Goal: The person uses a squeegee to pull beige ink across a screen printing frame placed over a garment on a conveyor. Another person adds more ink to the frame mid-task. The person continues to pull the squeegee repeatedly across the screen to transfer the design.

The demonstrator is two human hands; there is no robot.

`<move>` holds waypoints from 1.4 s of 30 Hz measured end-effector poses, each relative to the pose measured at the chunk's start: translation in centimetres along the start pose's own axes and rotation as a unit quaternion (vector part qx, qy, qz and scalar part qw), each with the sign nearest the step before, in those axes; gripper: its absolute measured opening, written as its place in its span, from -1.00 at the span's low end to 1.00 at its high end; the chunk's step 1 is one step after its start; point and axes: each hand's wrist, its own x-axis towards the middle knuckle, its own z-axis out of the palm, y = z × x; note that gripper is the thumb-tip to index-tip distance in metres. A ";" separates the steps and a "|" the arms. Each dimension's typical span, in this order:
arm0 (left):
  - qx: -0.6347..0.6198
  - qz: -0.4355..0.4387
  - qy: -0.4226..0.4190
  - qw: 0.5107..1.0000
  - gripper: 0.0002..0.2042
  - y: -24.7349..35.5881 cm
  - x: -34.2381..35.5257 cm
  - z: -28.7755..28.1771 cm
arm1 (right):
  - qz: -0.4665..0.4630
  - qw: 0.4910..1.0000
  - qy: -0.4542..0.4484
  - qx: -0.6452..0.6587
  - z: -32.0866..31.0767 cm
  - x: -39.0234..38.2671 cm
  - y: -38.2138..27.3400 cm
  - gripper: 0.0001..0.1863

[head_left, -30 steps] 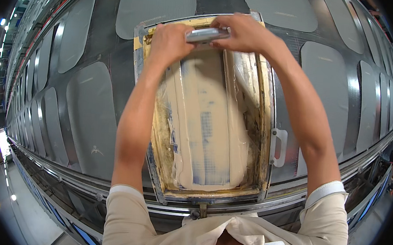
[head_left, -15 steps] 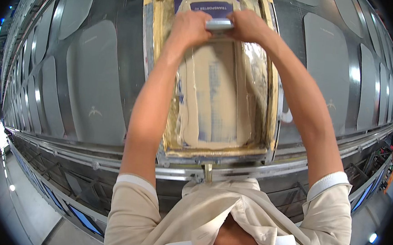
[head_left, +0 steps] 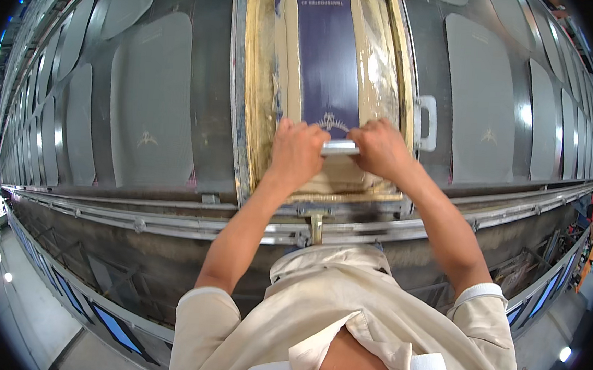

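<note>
Both of my hands grip a squeegee [head_left: 340,147] with a pale metallic edge, held crosswise low over a printing screen. My left hand [head_left: 297,152] is closed round its left end and my right hand [head_left: 381,148] round its right end. The screen frame [head_left: 251,92] is wooden-looking and stained yellow. Within it, a smooth purple panel [head_left: 328,63] with a pale emblem shows beyond the squeegee. Beige ink [head_left: 290,54] borders that panel in thick bands. More beige lies on the near side of the squeegee. Its blade is hidden by my hands.
Flat grey pieces with rounded corners lie in rows on the dark table, one left of the frame [head_left: 153,92] and another to the right [head_left: 482,102]. A light handle [head_left: 426,123] juts from the frame's right side. Metal rails [head_left: 170,223] run along the table's near edge.
My hands have drawn the squeegee from the screen's far end toward me. The purple panel, earlier mostly covered with beige ink, now shows clean behind it.
</note>
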 end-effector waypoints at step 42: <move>0.033 -0.011 0.038 0.999 -0.67 3.3 -6.7 2.2 | 0.239 0.898 0.368 0.037 -0.9 -2.7 8.8 -0.51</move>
